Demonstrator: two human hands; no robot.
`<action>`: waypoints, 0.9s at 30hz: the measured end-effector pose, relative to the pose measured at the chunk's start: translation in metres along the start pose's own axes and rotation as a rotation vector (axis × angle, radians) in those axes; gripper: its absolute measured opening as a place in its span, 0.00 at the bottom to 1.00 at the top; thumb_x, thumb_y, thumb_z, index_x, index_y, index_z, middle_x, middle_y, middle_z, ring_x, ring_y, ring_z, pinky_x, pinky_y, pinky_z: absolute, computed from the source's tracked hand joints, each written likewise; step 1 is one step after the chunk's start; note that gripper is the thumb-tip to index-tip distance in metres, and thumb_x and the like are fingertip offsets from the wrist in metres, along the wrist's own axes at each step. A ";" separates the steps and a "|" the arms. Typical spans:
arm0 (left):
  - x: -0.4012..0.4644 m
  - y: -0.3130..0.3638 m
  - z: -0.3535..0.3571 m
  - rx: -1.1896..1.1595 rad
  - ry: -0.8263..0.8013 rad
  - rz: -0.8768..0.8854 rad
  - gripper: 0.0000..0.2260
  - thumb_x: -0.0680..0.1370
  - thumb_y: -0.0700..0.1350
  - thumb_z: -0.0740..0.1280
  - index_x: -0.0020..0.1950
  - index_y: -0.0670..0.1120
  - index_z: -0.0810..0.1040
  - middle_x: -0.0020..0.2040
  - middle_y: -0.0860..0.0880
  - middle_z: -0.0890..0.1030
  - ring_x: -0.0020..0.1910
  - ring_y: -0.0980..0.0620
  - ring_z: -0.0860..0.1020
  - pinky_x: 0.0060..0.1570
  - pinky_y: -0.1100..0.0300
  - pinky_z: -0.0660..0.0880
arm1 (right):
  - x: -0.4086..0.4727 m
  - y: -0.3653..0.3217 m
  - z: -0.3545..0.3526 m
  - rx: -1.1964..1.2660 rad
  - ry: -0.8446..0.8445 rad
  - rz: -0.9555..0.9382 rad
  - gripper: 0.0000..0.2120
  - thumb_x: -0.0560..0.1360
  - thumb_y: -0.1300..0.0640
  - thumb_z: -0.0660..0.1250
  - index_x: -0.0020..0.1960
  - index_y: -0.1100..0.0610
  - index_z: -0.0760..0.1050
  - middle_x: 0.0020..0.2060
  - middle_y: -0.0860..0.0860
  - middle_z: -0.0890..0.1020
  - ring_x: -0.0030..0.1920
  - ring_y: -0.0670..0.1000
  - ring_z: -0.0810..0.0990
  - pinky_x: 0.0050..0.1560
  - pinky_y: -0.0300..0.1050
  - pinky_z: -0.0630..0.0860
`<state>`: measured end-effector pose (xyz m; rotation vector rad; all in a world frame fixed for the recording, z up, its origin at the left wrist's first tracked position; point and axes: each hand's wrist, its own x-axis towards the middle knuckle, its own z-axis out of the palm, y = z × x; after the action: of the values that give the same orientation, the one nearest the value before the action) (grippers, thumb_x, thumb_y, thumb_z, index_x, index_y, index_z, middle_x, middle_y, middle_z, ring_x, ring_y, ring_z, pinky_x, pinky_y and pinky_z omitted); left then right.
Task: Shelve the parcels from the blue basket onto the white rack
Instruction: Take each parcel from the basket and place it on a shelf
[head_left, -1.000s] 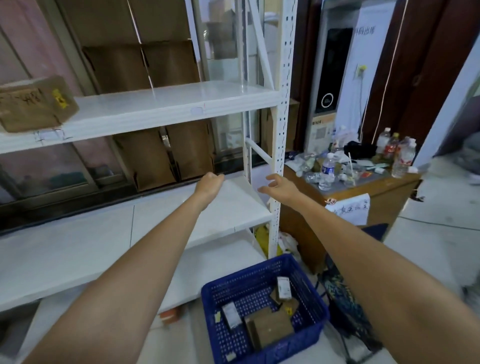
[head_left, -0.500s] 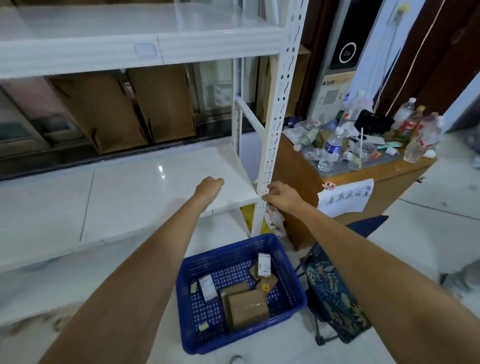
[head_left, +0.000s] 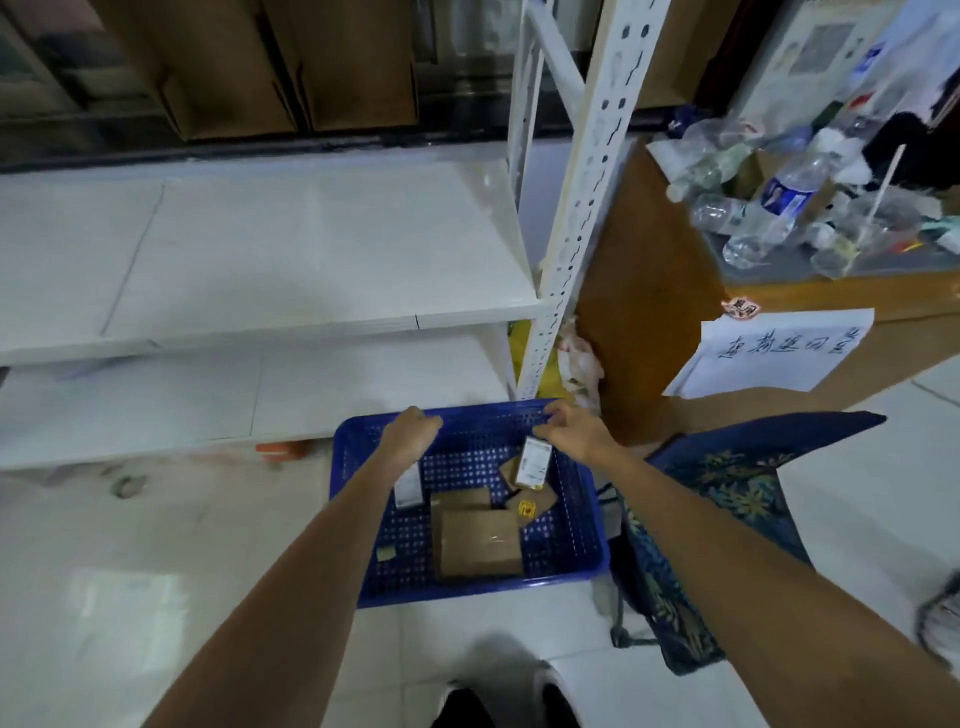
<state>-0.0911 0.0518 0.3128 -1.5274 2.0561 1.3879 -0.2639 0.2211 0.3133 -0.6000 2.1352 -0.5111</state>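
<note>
Both hands down from rack to basket far rim; left hand clenched, right hand fingers loosely curled, empty.

My basket is blue and perforated. Parcels: brown box, one yellow label. Rack white. Bag: navy, leaf pattern.

handwritten paper sign, characters illegible

baskets: 1 | brown boxes: 2 | hands: 2
</note>
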 end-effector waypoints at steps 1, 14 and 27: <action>0.013 -0.018 0.016 -0.008 -0.012 -0.028 0.14 0.78 0.44 0.59 0.37 0.38 0.63 0.30 0.49 0.62 0.28 0.51 0.61 0.35 0.56 0.59 | 0.013 0.017 0.016 -0.004 -0.016 0.008 0.24 0.77 0.48 0.66 0.70 0.55 0.68 0.64 0.54 0.76 0.62 0.55 0.75 0.62 0.48 0.72; 0.253 -0.254 0.228 0.036 -0.111 -0.181 0.08 0.84 0.46 0.56 0.49 0.47 0.72 0.38 0.46 0.71 0.35 0.51 0.71 0.47 0.52 0.75 | 0.313 0.289 0.268 -0.061 -0.230 0.199 0.45 0.51 0.32 0.74 0.63 0.53 0.74 0.56 0.51 0.79 0.55 0.53 0.80 0.50 0.46 0.79; 0.366 -0.326 0.289 -0.193 -0.412 -0.363 0.43 0.68 0.62 0.72 0.74 0.41 0.62 0.70 0.42 0.69 0.67 0.41 0.71 0.64 0.45 0.71 | 0.359 0.312 0.308 0.148 -0.629 0.364 0.39 0.70 0.42 0.74 0.75 0.51 0.62 0.67 0.55 0.71 0.64 0.59 0.72 0.61 0.59 0.73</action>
<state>-0.0718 0.0464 -0.2561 -1.4404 1.3639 1.6183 -0.2793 0.2184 -0.2534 -0.2303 1.5388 -0.2297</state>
